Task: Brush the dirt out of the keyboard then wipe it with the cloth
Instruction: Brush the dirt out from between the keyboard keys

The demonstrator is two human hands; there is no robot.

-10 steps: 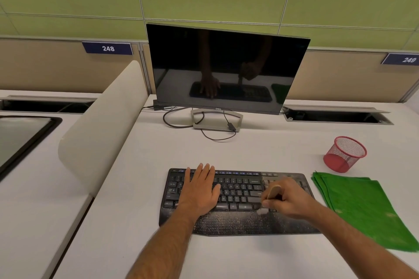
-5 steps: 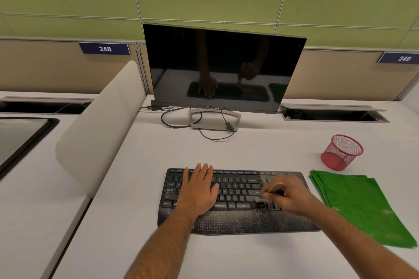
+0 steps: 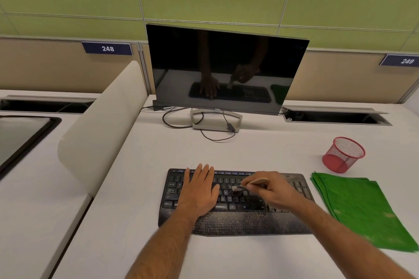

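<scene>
On the white tabletop point(image 3: 140, 188), in front of the dark monitor point(image 3: 226, 68), the black keyboard point(image 3: 238, 219) lies square to us, its palm rest speckled with pale dirt. Our left hand point(image 3: 200, 190) lies flat on the left half of the keys, fingers straight and together; we judge it is there to pin the keyboard so it does not slide under the strokes. Our right hand point(image 3: 269, 190) is curled round the wooden handle of the small brush point(image 3: 249, 184), pinching it low, with the pale bristle end angled down and to the left onto the middle key rows. The low grip likely gives control for working bristles into the gaps between keys.

The green cloth point(image 3: 360, 208) lies folded flat just right of the keyboard, untouched, near the right hand for the wiping step. A red mesh cup point(image 3: 343, 154) stands behind the cloth.

Judgement: the brushing step is in hand. Dirt on the palm rest says brushing is not finished, and wiping is not yet begun.
</scene>
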